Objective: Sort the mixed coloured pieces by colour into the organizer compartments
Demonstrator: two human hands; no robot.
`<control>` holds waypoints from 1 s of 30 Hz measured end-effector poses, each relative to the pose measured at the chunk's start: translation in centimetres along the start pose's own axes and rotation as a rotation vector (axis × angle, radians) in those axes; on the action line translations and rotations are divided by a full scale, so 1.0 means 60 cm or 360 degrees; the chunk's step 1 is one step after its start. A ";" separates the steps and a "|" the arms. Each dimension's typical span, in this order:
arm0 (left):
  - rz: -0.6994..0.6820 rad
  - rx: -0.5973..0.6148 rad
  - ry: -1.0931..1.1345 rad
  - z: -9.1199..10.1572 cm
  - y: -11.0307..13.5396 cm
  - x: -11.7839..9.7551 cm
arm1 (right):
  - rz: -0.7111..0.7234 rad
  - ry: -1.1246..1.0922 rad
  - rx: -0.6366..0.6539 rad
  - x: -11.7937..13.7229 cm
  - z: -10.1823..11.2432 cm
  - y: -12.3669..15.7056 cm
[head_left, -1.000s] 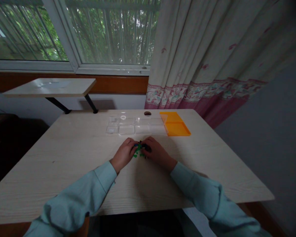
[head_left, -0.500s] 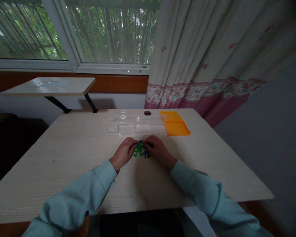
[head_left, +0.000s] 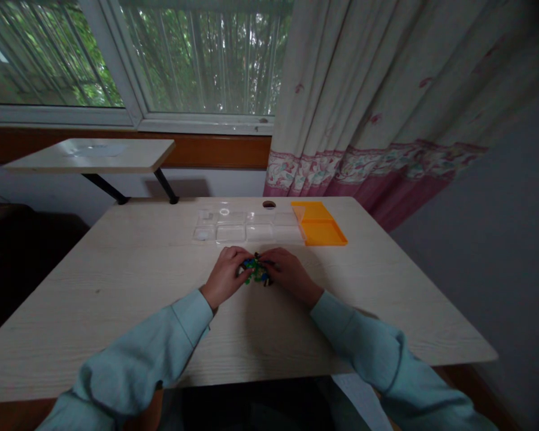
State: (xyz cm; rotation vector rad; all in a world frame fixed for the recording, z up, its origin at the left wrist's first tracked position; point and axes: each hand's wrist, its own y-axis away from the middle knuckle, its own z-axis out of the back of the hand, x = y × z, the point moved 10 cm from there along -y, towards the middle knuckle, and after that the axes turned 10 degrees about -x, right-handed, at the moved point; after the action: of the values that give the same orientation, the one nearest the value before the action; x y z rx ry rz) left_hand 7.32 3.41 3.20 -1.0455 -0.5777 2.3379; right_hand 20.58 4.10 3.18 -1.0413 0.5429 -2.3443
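A small heap of green, blue and dark pieces point(head_left: 256, 272) lies on the pale wooden table point(head_left: 117, 287), too small to name. My left hand point(head_left: 227, 276) rests at the heap's left side with its fingers curled against the pieces. My right hand point(head_left: 287, 275) is curled against the right side of the heap. Both hands touch the heap; whether either has pinched a piece I cannot make out. Just beyond the hands lies a clear plastic tray point(head_left: 233, 227) with several compartments.
An orange lid point(head_left: 318, 230) lies right of the clear tray, beside a round hole point(head_left: 268, 205) in the tabletop. Behind stand a small side table point(head_left: 90, 154), a window and a patterned curtain point(head_left: 377, 102). The table's right edge drops off near the wall.
My hands have closed in on the heap, pushing the pieces into a tighter cluster. The left hand's fingers moved right over the green pieces.
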 end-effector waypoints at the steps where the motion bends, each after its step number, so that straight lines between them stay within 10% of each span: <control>1: -0.0004 0.0000 -0.0042 0.001 0.000 0.000 | -0.0005 0.0005 -0.0004 -0.001 0.002 0.000; 30: 0.0048 0.0069 -0.0007 -0.012 0.004 0.015 | -0.0078 0.0020 0.0060 -0.013 -0.004 0.001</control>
State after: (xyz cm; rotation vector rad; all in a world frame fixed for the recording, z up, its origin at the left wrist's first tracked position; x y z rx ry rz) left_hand 7.29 3.89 2.11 -1.0364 -0.5145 2.3686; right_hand 20.86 4.53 2.57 -1.0340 0.4808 -2.3963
